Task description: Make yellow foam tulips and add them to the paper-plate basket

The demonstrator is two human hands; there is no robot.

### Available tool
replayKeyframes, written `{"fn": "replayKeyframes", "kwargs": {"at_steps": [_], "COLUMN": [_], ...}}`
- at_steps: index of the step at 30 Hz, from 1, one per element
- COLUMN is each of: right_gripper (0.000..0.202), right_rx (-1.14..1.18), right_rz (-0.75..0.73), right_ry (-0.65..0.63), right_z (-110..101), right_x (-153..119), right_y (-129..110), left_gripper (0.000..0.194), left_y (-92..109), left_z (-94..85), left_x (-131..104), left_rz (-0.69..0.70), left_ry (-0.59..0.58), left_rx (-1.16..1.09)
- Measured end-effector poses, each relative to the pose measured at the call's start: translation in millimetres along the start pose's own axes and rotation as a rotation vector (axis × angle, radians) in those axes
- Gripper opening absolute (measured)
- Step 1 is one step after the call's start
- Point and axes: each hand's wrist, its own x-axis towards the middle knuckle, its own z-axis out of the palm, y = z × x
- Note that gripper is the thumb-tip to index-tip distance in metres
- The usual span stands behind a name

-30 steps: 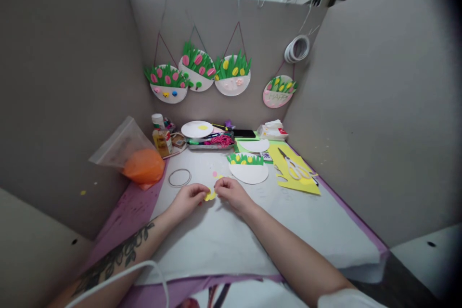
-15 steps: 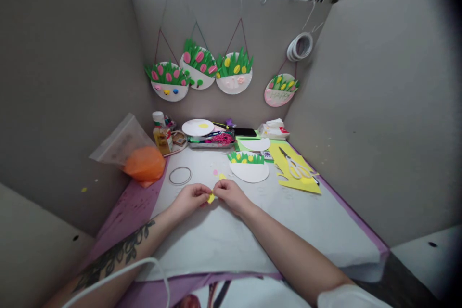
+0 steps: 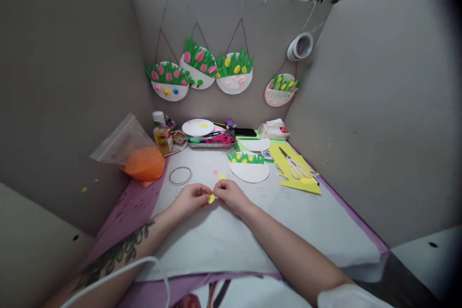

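Between my fingertips is a small yellow paper piece (image 3: 211, 198). My left hand (image 3: 193, 198) pinches it from the left, and my right hand (image 3: 231, 194) has its fingers closed at its right edge. Just beyond my right hand lies another yellow scrap (image 3: 222, 177), with a pink dot (image 3: 215, 172) beside it. A white paper plate basket (image 3: 249, 172) with green paper grass and yellow flowers lies flat, ahead and to the right of my hands.
White-handled scissors (image 3: 298, 169) rest on yellow paper (image 3: 310, 186) at the right. A wire ring (image 3: 180, 168), glue bottle (image 3: 163, 139) and bag of orange material (image 3: 144, 163) are at the left. Behind stands a craft tray (image 3: 195, 145); decorated plates (image 3: 234, 84) hang above.
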Motion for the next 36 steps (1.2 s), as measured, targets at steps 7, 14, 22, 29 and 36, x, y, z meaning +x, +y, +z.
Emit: {"fn": "replayKeyframes", "kwargs": {"at_steps": [7, 14, 22, 29, 36], "right_gripper": [0.005, 0.005, 0.005, 0.004, 0.004], "right_rx": [-0.033, -0.029, -0.057, -0.05, -0.068], "right_rz": [-0.034, -0.041, -0.053, -0.043, -0.073], "right_ry": [-0.008, -0.002, -0.008, -0.01, -0.004], "right_z": [-1, 0, -1, 0, 0], "right_x": [3, 1, -2, -2, 1], "right_y": [4, 2, -4, -4, -1], "left_gripper": [0.023, 0.02, 0.023, 0.026, 0.031], "left_y": [6, 6, 7, 8, 11], "left_z": [2.1, 1.3, 2.3, 3.1, 4.3], "left_x": [-2, -2, -2, -3, -5], "left_rz": [-0.012, -0.01, -0.035, -0.041, -0.06], "left_ry": [0.001, -0.012, -0.003, -0.005, -0.02], "left_rx": [-0.032, -0.053, -0.086, -0.125, -0.172]}}
